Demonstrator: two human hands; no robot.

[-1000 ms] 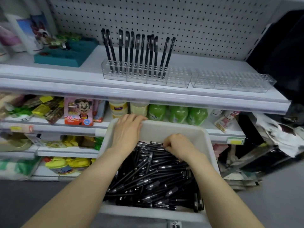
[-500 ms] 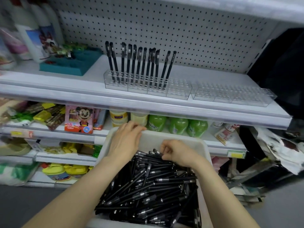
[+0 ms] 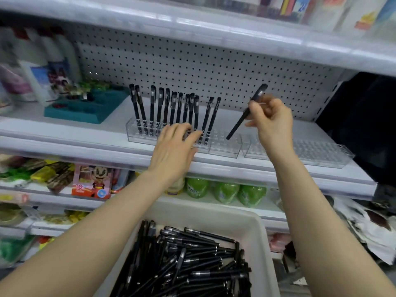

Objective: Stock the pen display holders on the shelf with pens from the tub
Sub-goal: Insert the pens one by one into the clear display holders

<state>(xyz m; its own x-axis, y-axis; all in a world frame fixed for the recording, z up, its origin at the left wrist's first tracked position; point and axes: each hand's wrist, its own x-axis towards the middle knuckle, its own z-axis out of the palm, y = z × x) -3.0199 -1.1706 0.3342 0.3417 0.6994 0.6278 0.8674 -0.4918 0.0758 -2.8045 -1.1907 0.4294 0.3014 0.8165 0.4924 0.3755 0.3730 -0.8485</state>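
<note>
Shelf (image 3: 64, 133) stocking is only beginning: about a dozen pens (image 3: 159, 108) are standing in the left holder (image 3: 225, 147), right holder (image 3: 310, 151) bare, tub (image 3: 260, 232) brimming. Right grip (image 3: 272, 118) is pinching a pen (image 3: 240, 123) over empty slots; left grip (image 3: 173, 146), fingers loose, is touching that holder.

Bottom edge cuts off the tub (image 3: 263, 243); left hand (image 3: 173, 148) covers part of the holder (image 3: 222, 146) front; far-left bottles (image 3: 36, 67) are smeared.

The clear pen holders (image 3: 224, 147) are seen to be glossy moulded plastic, set on a smooth white shelf (image 3: 64, 133). Matt black plastic is shown by the slim black pen (image 3: 238, 123), smooth white plastic by the rectangular tub (image 3: 260, 239).
</note>
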